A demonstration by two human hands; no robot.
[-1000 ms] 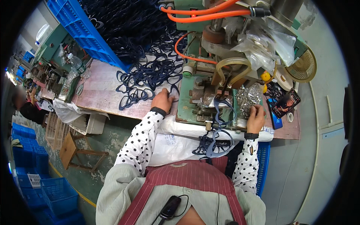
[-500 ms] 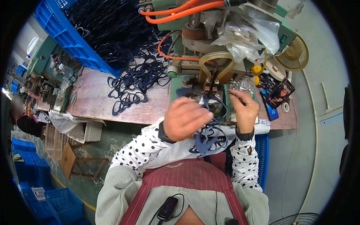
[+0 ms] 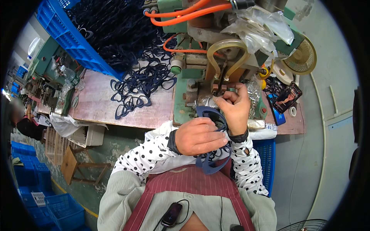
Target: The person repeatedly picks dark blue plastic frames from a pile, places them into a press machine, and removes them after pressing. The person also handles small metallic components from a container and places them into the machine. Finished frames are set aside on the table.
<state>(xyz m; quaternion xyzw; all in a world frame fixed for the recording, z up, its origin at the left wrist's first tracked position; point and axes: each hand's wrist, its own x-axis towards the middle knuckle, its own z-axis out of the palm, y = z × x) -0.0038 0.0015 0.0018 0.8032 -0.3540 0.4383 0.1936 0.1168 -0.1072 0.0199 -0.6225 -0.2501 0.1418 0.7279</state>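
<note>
Dark blue glasses frames, one of them, sit between both hands in front of the green machine in the head view. The left hand, flat on the bench a second ago, has come up and now closes around the frame. The right hand has left the bag of small parts and pinches the frame's upper edge. More frames lie heaped on the bench, with others hanging at the person's lap, so one piece now looks picked up for working

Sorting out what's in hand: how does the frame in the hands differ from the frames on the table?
The held frame is a single piece, lifted and gripped by the left hand near the right hand. The table frames lie loose and tangled in a heap, untouched. Both are dark blue eyeglass-shaped frames.
</note>
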